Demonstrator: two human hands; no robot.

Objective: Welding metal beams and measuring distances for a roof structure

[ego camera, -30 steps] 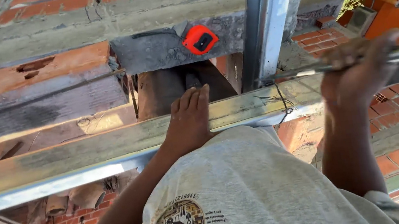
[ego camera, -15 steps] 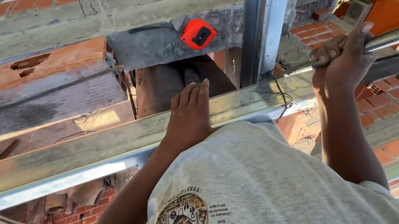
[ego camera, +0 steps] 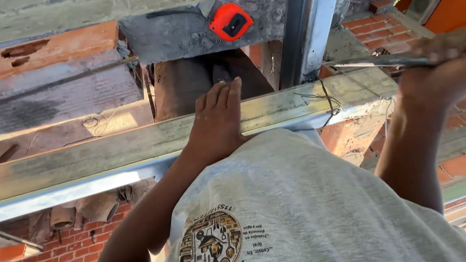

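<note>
A: Left hand?
B: Flat, fingers straight, palm down on the metal rail. Grips nothing.
A: Right hand?
B: Blurred, off the rail's right end, fingers curled round a thin metal rod that pokes out leftward.
A: Anything else near?
B: Orange tape measure on the concrete ledge beyond the left hand, apart from it. Upright steel post between the hands, wire where it meets the rail.
</note>
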